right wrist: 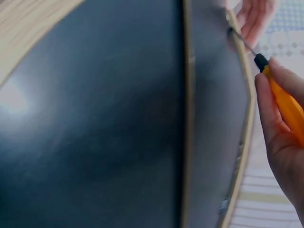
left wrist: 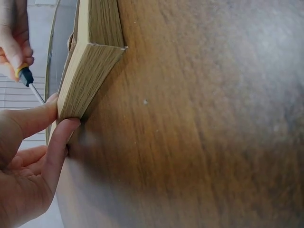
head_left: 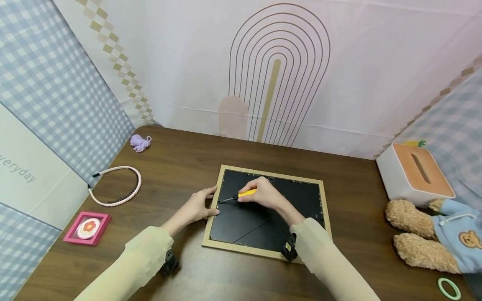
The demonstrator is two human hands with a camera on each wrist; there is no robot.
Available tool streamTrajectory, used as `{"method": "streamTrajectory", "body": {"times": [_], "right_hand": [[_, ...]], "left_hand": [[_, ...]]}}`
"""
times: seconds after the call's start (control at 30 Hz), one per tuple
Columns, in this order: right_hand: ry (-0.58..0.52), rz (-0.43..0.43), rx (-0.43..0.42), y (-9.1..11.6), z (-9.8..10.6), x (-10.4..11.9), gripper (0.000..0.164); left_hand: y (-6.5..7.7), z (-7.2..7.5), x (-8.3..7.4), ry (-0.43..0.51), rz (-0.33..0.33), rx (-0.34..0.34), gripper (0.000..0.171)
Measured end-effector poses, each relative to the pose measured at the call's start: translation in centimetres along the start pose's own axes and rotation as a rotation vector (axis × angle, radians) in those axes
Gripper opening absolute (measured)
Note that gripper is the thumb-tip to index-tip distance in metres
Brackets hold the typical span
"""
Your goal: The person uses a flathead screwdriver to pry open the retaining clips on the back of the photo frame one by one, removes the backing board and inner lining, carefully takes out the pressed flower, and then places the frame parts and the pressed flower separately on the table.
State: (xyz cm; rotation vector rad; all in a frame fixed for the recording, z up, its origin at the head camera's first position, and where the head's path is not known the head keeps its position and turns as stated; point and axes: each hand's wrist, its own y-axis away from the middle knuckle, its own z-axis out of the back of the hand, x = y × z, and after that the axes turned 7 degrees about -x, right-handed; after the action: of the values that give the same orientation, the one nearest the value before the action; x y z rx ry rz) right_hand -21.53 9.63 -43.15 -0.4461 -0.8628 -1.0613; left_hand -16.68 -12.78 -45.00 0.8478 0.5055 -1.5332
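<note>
screwdriver (head_left: 247, 193) pinched by right fingers (right wrist: 264, 99) | left fingers (left wrist: 58, 140) pinching frame (head_left: 244, 249) | tip's contact unclear

The screwdriver handle (head_left: 247, 193) looks like smooth yellow plastic, its shaft (head_left: 227, 200) bright metal. Pale, grained wood makes up the picture frame (head_left: 248, 250); its black backing board (head_left: 235, 225) is smooth, with a soft gleam. From here the brown tabletop (head_left: 180, 167) reads as wood grain, faintly shiny. The teddy bear legs (head_left: 412, 219) look fuzzy, the 2 sleeves (head_left: 147, 251) matt cloth, the wall hanging (head_left: 188, 62) creased fabric.
</note>
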Motion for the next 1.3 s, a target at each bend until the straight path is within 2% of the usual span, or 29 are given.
{"method": "streamTrajectory", "body": {"times": [0.3,0.4,0.6,1.3], "right_hand": [[0.236,0.082,-0.009,-0.6,-0.4,4.7,0.011],[0.309,0.102,0.013,-1.1,-0.7,6.2,0.005],[0.361,0.143,0.077,-1.8,-1.0,8.0,0.004],[0.434,0.268,0.105,-2.9,-0.9,9.0,0.006]], "left_hand": [[-0.1,0.0,0.1,0.006,-0.010,-0.007,0.076],[-0.2,0.1,0.2,-0.009,-0.014,-0.007,0.076],[-0.2,0.1,0.2,0.029,0.006,0.005,0.076],[-0.2,0.2,0.1,0.029,-0.006,0.001,0.075]]}}
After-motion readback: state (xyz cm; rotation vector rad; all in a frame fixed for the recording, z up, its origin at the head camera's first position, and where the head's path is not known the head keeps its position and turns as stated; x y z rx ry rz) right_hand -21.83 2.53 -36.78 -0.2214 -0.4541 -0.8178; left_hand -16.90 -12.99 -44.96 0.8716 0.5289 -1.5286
